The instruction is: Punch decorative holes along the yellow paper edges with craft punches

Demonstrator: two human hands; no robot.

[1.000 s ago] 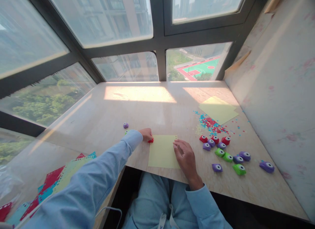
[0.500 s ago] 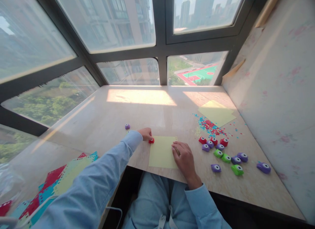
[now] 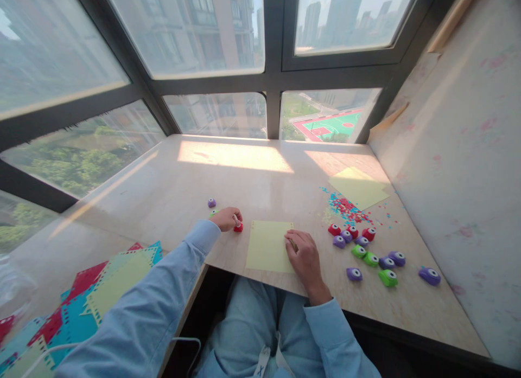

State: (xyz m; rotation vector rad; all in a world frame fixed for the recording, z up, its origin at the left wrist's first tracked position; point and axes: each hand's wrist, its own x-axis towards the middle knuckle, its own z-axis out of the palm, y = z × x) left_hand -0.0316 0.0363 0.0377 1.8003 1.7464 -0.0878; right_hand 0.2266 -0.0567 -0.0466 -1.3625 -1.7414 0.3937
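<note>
My left hand [image 3: 228, 219] is closed on a red craft punch [image 3: 238, 228], just left of the yellow sheet of paper [image 3: 268, 248] and apart from it. Small punched holes show at the sheet's two top corners. On the right edge of the sheet lies my right hand [image 3: 303, 256], its fingers curled and gripping the paper there. A purple craft punch [image 3: 211, 203] stands beyond my left hand, and a green one [image 3: 214, 212] is partly hidden behind that hand.
Several purple, green and red punches [image 3: 370, 258] stand at right, near scattered paper bits [image 3: 348, 209] and more yellow sheets [image 3: 359, 188]. Punched coloured sheets [image 3: 122, 280] lie at left by clear plastic [image 3: 16, 288]. Windows [image 3: 223, 115] and a wall [image 3: 456, 150] border the table.
My left hand has drawn the red punch leftward, off the sheet's left edge. Holes now show at the top left corner. My right hand stays on the sheet.
</note>
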